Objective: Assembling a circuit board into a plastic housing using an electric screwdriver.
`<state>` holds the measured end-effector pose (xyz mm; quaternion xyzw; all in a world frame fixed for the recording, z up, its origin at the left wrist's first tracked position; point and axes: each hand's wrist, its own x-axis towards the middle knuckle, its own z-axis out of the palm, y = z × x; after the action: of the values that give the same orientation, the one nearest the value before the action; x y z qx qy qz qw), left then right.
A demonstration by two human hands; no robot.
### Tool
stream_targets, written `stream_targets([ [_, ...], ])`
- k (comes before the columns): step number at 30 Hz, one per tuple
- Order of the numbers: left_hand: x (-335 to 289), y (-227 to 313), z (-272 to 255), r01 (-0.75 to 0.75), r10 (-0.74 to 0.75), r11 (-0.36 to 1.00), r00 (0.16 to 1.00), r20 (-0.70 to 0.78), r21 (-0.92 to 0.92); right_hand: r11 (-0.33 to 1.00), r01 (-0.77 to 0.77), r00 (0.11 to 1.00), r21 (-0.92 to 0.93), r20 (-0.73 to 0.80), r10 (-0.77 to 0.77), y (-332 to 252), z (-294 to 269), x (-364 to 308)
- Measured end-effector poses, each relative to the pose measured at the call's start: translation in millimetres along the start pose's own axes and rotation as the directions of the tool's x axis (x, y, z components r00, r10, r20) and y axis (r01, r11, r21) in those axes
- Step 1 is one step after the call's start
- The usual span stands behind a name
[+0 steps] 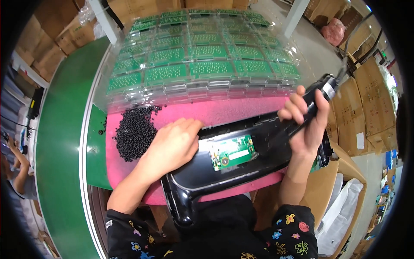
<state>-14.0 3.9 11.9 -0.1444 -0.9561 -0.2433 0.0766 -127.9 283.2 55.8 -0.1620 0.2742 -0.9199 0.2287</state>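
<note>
Saw on the green circuit board (pixel 230 146) a white strip (pixel 238 154), too small for reading, and on a brown carton (pixel 349 125) a white label (pixel 360 140). Found the board lying on the black housing (pixel 185 175), just beside the left hand (pixel 176 140) and lower-left of the right hand (pixel 307 114). Held the housing's upper edge with bent left fingers; gripped a corded black tool (pixel 311 105) with right fingers curled around, with its tip perhaps near the housing.

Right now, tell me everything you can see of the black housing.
The black housing looks like glossy plastic, long, with a rounded projection overhanging the pink mat. It lies slanted, right end farther away. A green circuit board sits in it. Your left hand rests on its left part; whether the tool touches is unclear.
</note>
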Motion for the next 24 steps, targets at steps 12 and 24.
stream_targets([
  [12,-5,35,-8,0.060,-0.067,0.997,0.988,0.139,0.056,0.806,0.180,0.885,-0.564,-0.264,-0.383,3,44,-31],
  [24,-154,-10,-56,0.380,-0.453,0.883,0.534,-0.714,-0.276,-0.681,0.672,-0.134,-0.292,0.856,-0.500,-203,-5,-108],
])
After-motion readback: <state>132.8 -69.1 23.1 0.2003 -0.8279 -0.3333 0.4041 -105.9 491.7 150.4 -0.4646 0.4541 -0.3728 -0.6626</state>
